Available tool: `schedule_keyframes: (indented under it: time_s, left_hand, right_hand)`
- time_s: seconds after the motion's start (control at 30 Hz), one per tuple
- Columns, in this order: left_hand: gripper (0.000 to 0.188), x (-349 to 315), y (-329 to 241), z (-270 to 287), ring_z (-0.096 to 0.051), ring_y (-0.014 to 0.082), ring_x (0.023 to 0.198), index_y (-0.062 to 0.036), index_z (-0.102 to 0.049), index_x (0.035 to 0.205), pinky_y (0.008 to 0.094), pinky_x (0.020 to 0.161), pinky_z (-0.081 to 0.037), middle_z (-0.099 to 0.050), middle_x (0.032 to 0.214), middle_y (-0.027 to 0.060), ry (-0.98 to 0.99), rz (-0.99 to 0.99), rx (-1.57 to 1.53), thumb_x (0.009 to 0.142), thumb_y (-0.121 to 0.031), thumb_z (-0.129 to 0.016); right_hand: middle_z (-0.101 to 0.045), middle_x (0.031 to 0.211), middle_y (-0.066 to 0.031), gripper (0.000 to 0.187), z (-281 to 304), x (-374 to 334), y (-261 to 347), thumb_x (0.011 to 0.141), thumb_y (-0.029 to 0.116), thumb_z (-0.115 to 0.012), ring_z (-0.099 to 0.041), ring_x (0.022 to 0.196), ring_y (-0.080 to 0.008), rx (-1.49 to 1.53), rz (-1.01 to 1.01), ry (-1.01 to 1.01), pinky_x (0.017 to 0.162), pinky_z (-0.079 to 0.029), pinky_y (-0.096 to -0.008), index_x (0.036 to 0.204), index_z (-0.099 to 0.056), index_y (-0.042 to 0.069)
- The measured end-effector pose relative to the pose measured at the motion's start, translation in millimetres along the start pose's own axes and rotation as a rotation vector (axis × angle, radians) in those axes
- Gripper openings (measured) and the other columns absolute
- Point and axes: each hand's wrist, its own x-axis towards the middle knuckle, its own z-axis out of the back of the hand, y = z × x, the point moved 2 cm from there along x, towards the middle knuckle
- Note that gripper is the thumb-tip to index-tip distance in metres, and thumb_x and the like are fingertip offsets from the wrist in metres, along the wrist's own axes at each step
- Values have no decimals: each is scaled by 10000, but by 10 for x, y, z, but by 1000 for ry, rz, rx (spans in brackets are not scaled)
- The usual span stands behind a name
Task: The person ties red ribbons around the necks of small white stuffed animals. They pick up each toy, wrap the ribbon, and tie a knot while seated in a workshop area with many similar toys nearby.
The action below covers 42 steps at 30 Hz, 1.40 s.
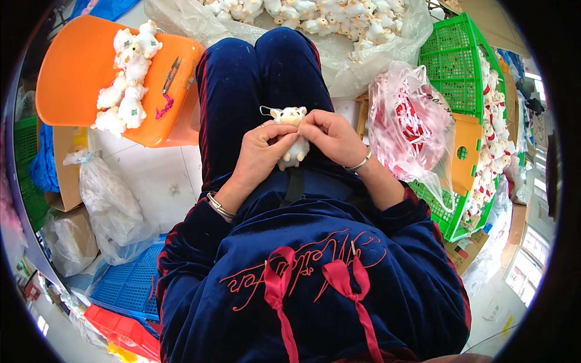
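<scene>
A small white plush animal (293, 158) with a cream muzzle and a loop of cord at its head lies in my lap, face up. My left hand (264, 151) grips its side at the neck, thumb and fingers closed. On its other side my right hand (331, 138) pinches at the neck, fingertips pressed together. Whatever fine piece may lie between those fingertips is too small to make out. On the orange chair (69, 78) at the left sit several more white plush animals (134, 66). Beside them lie thread snips (172, 74) with a pink-red cord (164, 107) tied on.
Beyond my knees spreads a large clear plastic sheet (181, 18) with a heap of white plush animals (339, 18). A plastic bag of red and white pieces (411, 115) stands at right, against a green crate (448, 60). Filled bags (112, 199) and a blue crate (127, 281) lie left.
</scene>
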Motion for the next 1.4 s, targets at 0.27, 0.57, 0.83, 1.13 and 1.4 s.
schedule_keyframes:
  time_s: [0.27, 0.57, 0.83, 1.13, 1.4]
  left_hand:
    - [188, 0, 7, -20, -635, 98, 832, -18, -772, 1090, 227, 739, -493, -676, 939, 33, -3, -15, 19, 938, -124, -740]
    - [180, 7, 34, -31, -634, 102, 858, -24, -774, 1098, 236, 762, -494, -679, 945, 33, 5, -12, -65, 958, -120, -714]
    - [160, 3, -25, -58, -604, 79, 825, -5, -768, 1081, 221, 717, -475, -655, 940, 14, -14, -14, -11, 967, -92, -696]
    - [116, 8, 31, -68, -514, 33, 706, 3, -754, 997, 202, 637, -407, -581, 836, -26, -29, 23, -74, 949, -98, -721]
    - [104, 9, 30, -73, -468, 0, 692, 9, -725, 995, 171, 605, -350, -548, 875, -46, 12, 57, -125, 973, -91, -702]
  right_hand:
    - [-579, 840, 30, 98, 8, -13, -4, 996, 110, -660, -496, 771, -46, -76, 82, -36, 674, -435, -230, 959, -654, 19]
    - [-602, 859, 37, 150, -7, -20, 33, 1014, 131, -646, -520, 790, -34, 44, 16, -93, 692, -439, -221, 935, -669, 6]
    - [-613, 845, 52, 141, -6, -26, -57, 1018, 135, -645, -533, 788, -26, 83, 12, -78, 698, -442, -198, 963, -679, 10]
    - [-603, 814, 24, 188, 310, -3, -60, 1029, 185, -623, -479, 653, -36, 623, -118, -138, 586, -382, -191, 1093, -693, 23]
    - [-714, 968, -33, 239, 762, -91, 57, 1050, 198, -581, -636, 895, -127, -306, 151, -563, 830, -507, -279, 1067, -706, -5]
